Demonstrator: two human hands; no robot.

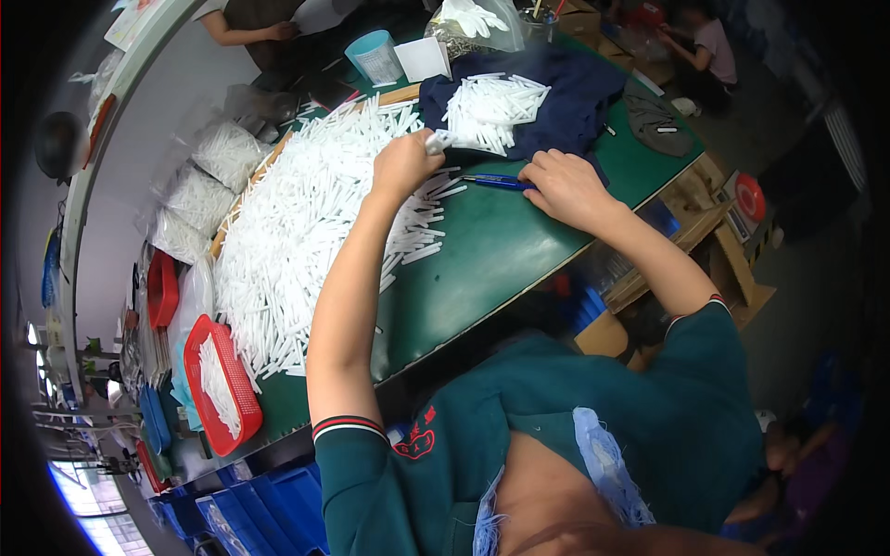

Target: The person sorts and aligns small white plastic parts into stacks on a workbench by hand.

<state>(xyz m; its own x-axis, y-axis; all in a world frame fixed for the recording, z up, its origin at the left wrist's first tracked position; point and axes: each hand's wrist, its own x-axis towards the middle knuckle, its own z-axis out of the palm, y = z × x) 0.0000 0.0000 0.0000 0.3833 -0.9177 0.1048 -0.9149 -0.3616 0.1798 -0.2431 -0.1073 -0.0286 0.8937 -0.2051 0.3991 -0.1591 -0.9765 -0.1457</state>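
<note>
Green tabletop [491, 269] under my hands; pale wall [116, 185] off left, three other people [714, 46] round edges of room. Loose slim white plastic tubes: two piles, big pile [306, 204] left of centre, smaller pile [496, 107] on navy cloth [593, 88]. One red mesh plastic basket [245, 385] near front edge, tubes inside. Three clear plastic bags [192, 199] beyond big pile. My left hand [405, 169] pinches white tubes between piles, count unclear. One slim blue tool [496, 181] at right hand's [567, 190] curled fingertips; can't tell if gripped.
</note>
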